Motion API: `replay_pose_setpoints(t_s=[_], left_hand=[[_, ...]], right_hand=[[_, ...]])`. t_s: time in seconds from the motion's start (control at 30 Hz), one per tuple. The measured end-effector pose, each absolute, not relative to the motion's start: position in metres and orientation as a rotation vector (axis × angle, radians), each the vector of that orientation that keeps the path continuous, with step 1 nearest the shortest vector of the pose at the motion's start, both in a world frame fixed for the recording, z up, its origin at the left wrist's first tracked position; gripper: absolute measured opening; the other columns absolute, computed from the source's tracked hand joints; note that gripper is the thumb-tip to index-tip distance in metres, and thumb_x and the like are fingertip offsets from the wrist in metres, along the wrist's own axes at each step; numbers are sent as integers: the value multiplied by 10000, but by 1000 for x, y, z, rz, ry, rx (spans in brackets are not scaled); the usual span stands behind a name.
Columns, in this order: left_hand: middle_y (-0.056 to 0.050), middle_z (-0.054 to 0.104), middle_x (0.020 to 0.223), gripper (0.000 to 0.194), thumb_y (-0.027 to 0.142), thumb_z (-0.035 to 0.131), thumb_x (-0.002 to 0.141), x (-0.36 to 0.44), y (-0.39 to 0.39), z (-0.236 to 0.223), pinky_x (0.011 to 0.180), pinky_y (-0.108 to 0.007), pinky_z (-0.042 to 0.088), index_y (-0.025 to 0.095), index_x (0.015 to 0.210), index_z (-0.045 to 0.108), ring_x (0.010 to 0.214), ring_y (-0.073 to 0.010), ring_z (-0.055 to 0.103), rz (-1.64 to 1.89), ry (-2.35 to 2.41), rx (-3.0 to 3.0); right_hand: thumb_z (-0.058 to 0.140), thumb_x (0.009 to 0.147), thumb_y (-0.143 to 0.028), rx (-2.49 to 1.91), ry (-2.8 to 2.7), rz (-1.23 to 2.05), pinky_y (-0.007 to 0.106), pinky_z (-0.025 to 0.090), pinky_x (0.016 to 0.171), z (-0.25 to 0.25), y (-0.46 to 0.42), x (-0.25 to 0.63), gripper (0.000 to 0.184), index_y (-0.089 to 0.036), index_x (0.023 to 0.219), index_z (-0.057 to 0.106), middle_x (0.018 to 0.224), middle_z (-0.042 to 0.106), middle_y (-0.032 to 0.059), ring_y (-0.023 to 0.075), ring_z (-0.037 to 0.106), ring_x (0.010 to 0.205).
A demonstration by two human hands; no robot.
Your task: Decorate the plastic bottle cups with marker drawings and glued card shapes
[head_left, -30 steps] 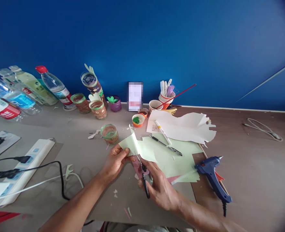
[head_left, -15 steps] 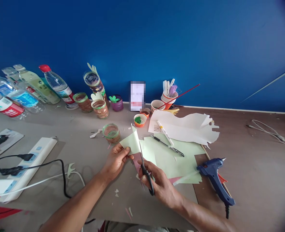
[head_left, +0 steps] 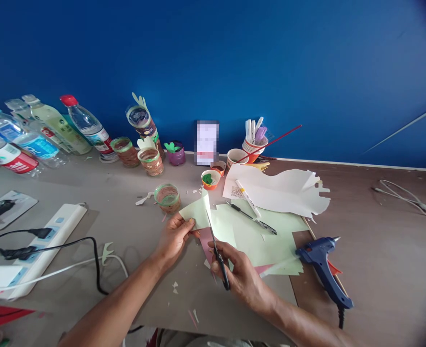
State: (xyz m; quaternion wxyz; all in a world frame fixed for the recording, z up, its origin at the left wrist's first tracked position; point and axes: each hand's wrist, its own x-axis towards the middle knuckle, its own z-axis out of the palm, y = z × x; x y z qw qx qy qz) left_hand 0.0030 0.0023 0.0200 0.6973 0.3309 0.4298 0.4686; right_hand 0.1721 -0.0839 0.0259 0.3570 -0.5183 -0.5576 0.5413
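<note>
My left hand [head_left: 172,238] pinches a piece of pale green paper [head_left: 194,212] by its lower edge, thumb on top. In my right hand [head_left: 240,274] is a pair of scissors with black handles [head_left: 220,262], fingers in the loops. The blades point up and away, against the right edge of the green paper. Below the hands lies a strip of pink paper [head_left: 206,243]. Larger pale green sheets [head_left: 270,253] spread out to the right, with a black pen [head_left: 251,217] and a white marker [head_left: 248,198] on top of them and a torn white sheet [head_left: 281,188].
A blue glue gun [head_left: 323,265] lies at the right. Painted cups [head_left: 167,198] and plastic bottles [head_left: 89,130] stand at the left, near a power strip [head_left: 49,250] with cables. Small paint cups [head_left: 210,180] and a marker cup [head_left: 254,147] are at the back.
My right hand has brought the scissors up to the paper's right edge. The part of green paper right of the blades now hangs lower, over the sheets. The view has shifted slightly.
</note>
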Motion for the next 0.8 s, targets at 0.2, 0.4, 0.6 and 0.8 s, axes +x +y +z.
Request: replay_pose_setpoints(t_s=[0.2,0.4,0.6,0.8], left_hand=[[-8,704,729,293,348,840,652,1,3,19,549,-235,480,157,843,727,531,-95,569,1034,960,750],[-1,695,712,301,350,836,662,0,3,15,555,-232,475,152,855,720,534,-95,573,1025,956,752],[-3,693,717,269,342,815,693,-1,3,12,562,-235,475,157,862,716,548,-99,575,1025,945,761],[-3,698,730,275,337,824,675,-1,4,13,549,-234,471,160,858,722,538,-96,568,1030,949,747]], right_hand=[[542,897,-366,-1324,-1409,1433,254,385,592,20,-85,171,252,-160,1009,633,686,528,-17,123,446,632],[534,914,-398,-1317,-1388,1454,245,352,562,17,-86,171,280,-147,1004,619,681,494,-22,111,410,614],[541,916,-420,-1293,-1373,1454,247,359,556,13,-85,170,292,-150,996,619,666,501,-22,110,418,599],[556,909,-389,-1328,-1368,1436,248,372,561,7,-86,170,268,-156,1013,637,660,521,-21,114,437,601]])
